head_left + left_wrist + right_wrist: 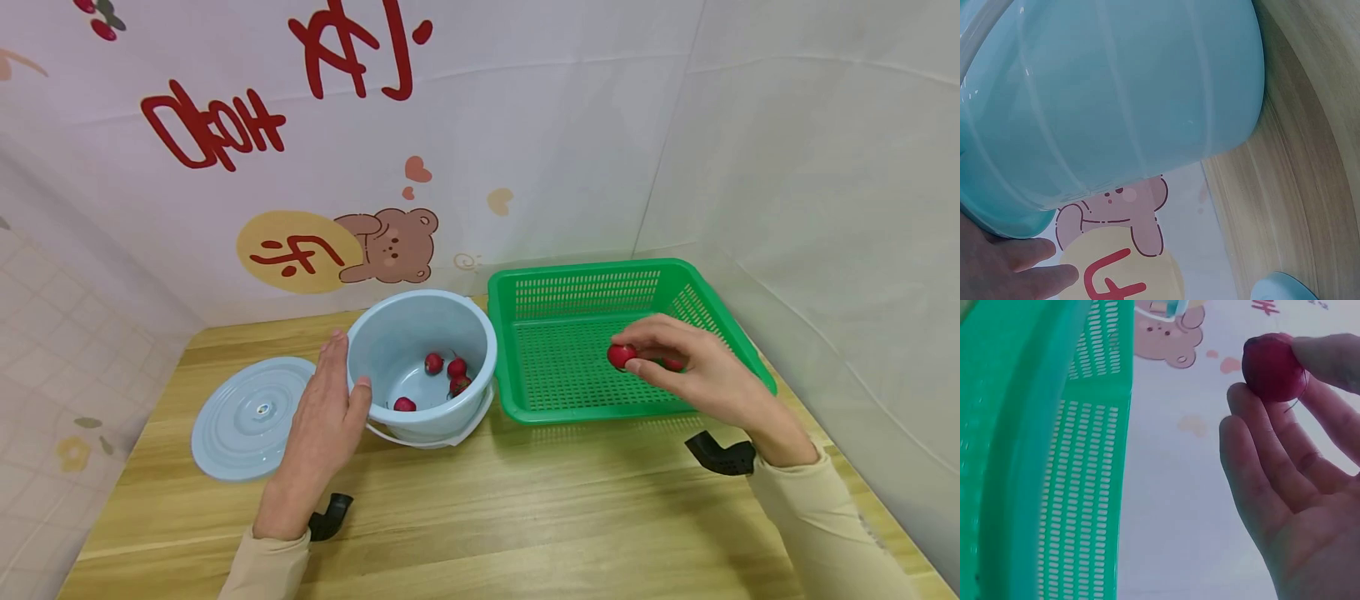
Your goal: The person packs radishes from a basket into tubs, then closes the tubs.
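My right hand (701, 375) pinches a red hawthorn fruit (621, 357) between thumb and fingers, above the green basket (517, 392). In the right wrist view the fruit (1274, 367) is round, with a thin stem hanging from it. Another red fruit (672, 364) lies in the basket, partly hidden behind that hand. With fingers straight, my left hand (322, 408) rests at the left rim of a light blue bucket (442, 427). Several hawthorn fruits (433, 363) lie at the bottom of the bucket.
A round light blue lid (251, 421) lies on the wooden table (480, 508) left of the bucket. The bucket's handle (472, 427) hangs down at its front. Right beside the bucket stands the basket. A printed cloth wall (570, 150) closes off the back and sides.
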`<state>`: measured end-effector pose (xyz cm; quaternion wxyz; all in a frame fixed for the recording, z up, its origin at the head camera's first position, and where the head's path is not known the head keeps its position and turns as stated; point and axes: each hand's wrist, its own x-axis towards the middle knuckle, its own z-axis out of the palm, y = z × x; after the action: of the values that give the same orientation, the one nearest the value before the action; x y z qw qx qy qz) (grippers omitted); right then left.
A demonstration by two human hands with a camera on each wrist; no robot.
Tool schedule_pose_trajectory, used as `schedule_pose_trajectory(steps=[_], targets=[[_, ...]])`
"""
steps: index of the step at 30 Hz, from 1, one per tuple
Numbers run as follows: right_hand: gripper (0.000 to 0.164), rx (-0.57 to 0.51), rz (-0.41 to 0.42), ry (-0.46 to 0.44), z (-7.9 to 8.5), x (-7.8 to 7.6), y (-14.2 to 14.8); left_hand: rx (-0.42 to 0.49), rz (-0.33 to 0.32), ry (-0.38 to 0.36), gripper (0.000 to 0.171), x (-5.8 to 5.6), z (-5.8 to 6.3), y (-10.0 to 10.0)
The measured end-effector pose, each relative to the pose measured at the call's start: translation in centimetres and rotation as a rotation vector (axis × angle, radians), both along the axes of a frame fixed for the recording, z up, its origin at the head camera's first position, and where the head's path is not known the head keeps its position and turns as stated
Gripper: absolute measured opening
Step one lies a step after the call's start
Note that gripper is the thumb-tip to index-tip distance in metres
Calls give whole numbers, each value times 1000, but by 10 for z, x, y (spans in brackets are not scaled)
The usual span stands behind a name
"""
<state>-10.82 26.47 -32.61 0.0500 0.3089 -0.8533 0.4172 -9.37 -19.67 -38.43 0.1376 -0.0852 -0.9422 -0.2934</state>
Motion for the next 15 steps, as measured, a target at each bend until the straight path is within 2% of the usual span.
schedule_pose_trajectory(steps=[6, 12, 15], targets=[[42, -98, 17, 22, -1, 4, -13, -1, 5, 3, 67, 0, -2, 1], [40, -138, -72, 69, 0, 7, -27, 4, 4, 3, 67, 1, -3, 1], [38, -164, -83, 73, 1, 7, -34, 6, 4, 1, 67, 1, -3, 2]])
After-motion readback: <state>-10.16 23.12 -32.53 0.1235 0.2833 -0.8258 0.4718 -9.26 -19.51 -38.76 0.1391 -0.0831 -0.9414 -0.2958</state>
